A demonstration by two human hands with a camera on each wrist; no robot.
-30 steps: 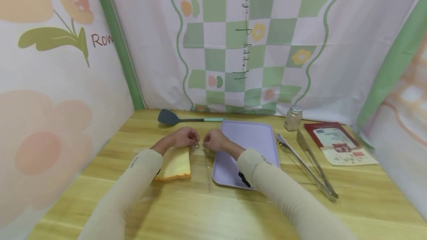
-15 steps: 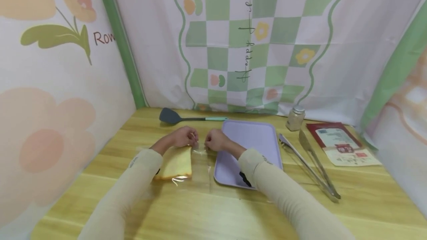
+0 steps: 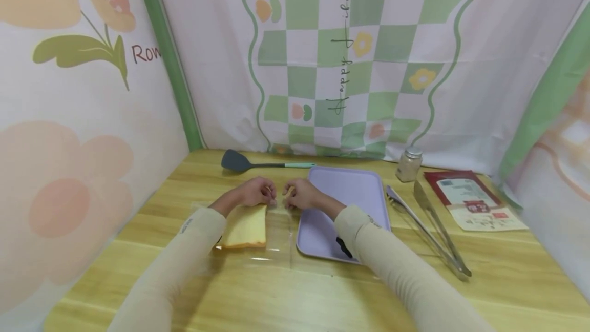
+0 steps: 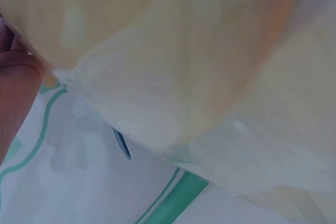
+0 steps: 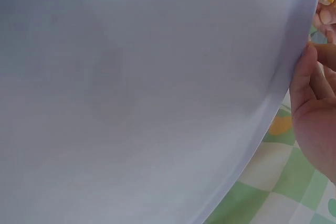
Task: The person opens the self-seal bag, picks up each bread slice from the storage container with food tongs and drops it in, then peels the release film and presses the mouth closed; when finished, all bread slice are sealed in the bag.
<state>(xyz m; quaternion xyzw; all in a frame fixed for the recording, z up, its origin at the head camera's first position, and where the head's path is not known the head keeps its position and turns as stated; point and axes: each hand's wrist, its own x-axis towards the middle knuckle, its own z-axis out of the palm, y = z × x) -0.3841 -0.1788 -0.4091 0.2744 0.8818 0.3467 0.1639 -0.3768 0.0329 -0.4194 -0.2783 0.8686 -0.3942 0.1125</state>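
A thick slice of bread lies inside a clear plastic bag flat on the wooden table. At the bag's far right end, my left hand pinches the thin film between thumb and fingers. My right hand is just to the right, its fingers loosely bent with a gap between thumb and forefinger. It hovers by the left rim of a lilac tray. In the left wrist view the bag fills most of the picture; the right wrist view is mostly tray.
A spatula with a mint handle lies behind the hands. To the right of the tray are metal tongs, a glass jar with a silver lid, and a red and cream packet. Patterned curtains hang behind and beside the table.
The right hand's fingers have parted from their earlier pinch, and that hand has shifted slightly right. The left hand keeps its pinch. The bag's film lies flatter, with its glare shifted.
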